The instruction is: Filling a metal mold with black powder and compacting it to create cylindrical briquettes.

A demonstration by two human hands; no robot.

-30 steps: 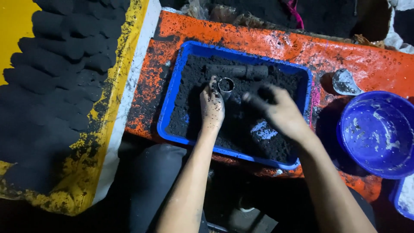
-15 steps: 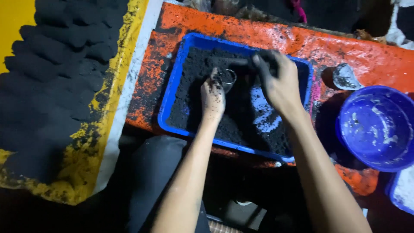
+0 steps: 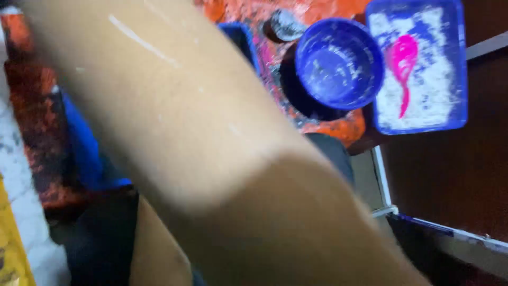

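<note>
Blurred bare forearm (image 3: 211, 137) filling the view, round blue bowl (image 3: 338, 63) beside blue tray (image 3: 460, 63) holding pink scoop (image 3: 402, 58)

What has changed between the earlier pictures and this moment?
A bare arm has swung up close to the camera and now hides the blue tray of black powder where both hands were working. Neither hand is visible. The view has turned right. The round blue bowl stays on the orange board.

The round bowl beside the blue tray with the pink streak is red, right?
Not quite. The round bowl is blue, dusted with white powder, as the head view shows. It does sit beside the blue tray with the pink streak. A blurred forearm covers much of the picture.
</note>
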